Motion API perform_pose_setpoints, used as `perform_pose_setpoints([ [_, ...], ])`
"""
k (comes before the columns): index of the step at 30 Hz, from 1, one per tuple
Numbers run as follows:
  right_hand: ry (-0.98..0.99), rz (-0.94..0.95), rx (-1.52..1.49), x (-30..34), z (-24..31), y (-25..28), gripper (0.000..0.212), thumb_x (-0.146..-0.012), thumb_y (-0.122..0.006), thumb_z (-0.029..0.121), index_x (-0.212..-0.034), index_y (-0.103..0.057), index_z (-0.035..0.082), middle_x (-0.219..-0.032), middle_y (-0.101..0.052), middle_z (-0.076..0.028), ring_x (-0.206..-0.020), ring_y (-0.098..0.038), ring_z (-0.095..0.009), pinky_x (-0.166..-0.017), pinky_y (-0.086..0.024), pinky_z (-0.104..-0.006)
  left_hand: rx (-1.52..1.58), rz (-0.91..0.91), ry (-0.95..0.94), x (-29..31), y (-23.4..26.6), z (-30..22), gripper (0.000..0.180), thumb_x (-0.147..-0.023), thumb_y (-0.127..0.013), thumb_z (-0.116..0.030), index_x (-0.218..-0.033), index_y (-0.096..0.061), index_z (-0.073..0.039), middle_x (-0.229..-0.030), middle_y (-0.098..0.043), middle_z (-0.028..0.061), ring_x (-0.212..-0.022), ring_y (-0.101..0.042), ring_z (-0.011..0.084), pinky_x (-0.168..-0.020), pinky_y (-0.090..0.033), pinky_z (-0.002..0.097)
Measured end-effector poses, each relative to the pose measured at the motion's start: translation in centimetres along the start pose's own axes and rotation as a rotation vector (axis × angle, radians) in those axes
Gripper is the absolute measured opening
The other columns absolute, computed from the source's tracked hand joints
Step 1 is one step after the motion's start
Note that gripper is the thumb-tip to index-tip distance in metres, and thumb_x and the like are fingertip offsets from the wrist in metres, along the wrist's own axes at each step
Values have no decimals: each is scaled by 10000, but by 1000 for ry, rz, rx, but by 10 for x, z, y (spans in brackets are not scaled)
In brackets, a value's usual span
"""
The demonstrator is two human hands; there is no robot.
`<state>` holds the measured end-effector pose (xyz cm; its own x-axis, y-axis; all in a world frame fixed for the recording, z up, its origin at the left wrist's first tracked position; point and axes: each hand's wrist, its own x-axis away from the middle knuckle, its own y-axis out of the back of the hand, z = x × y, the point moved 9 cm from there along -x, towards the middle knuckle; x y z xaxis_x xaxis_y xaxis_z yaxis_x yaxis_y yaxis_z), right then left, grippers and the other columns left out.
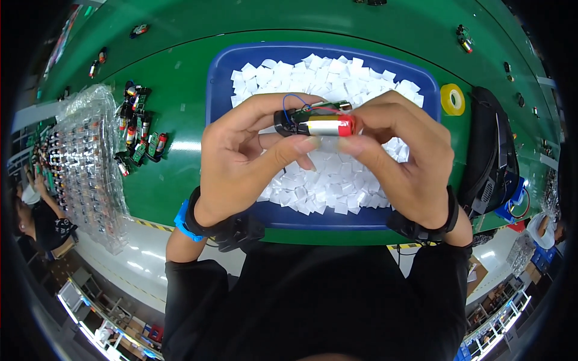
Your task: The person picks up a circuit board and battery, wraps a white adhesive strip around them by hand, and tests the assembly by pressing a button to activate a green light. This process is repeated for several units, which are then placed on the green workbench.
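Between my two hands is a small battery assembly (324,125), a silver cell with a red end, joined to a green circuit board and a black round part. A blue wire loops up from it, and a thin red wire runs along its top. My left hand (253,138) grips the black end, with the thumb below. My right hand (400,144) pinches the red end between thumb and fingers. Both hands are over a blue tray (289,49) heaped with small white paper-like squares (325,183), which the hands partly cover.
On the green table (180,129), several similar assemblies (139,129) lie in a pile at left, beside a bubble-wrapped tray of parts (90,162). A yellow tape roll (452,99) and a black bag (490,144) are at right. People sit at both sides.
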<state>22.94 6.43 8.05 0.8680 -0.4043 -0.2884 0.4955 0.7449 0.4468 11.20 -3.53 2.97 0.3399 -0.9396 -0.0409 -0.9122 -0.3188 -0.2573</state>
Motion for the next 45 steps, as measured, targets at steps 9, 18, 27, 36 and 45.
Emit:
perform_pose_setpoints([
  [9,-109,-32,-195,0,-8,2,190,-855,-752,15,-1018,-711,-74,-858,-687,-116,-643,-652,-116,-552,-490,-205,-229,-65,-188,6,-2,-14,412,-830,-753,45,-1213,-604,67,-1170,-677,233,-918,-712,212,-676,-623,284],
  [18,-269,24,-361,3,-19,-9,153,-883,-724,15,-1000,-722,-83,-844,-685,-121,-623,-655,-122,-521,-502,-207,-651,-59,-328,7,-10,-37,377,-773,-804,-1,-1131,-691,38,-1073,-729,143,-750,-657,148,-574,-557,235],
  [27,81,-51,261,1,5,-4,104,-899,-690,31,-975,-711,-38,-803,-658,-122,-608,-638,-204,-521,-479,-296,-505,-187,-188,-3,-7,-26,284,-809,-785,-24,-1076,-699,17,-994,-717,106,-771,-651,122,-567,-552,228],
  [36,55,146,500,7,6,-5,170,-836,-743,139,-948,-660,42,-793,-624,-47,-611,-629,-203,-496,-460,-313,-845,180,243,-147,53,8,281,-936,-672,-277,-1032,-690,-14,-941,-732,52,-861,-637,89,-649,-486,215],
  [45,158,122,693,14,16,-1,218,-822,-743,209,-952,-630,77,-755,-555,-21,-636,-602,-155,-452,-449,-299,-1530,27,-449,-247,-35,13,357,-843,-732,-368,-897,-688,-18,-900,-669,212,-974,-606,411,-961,-452,467],
])
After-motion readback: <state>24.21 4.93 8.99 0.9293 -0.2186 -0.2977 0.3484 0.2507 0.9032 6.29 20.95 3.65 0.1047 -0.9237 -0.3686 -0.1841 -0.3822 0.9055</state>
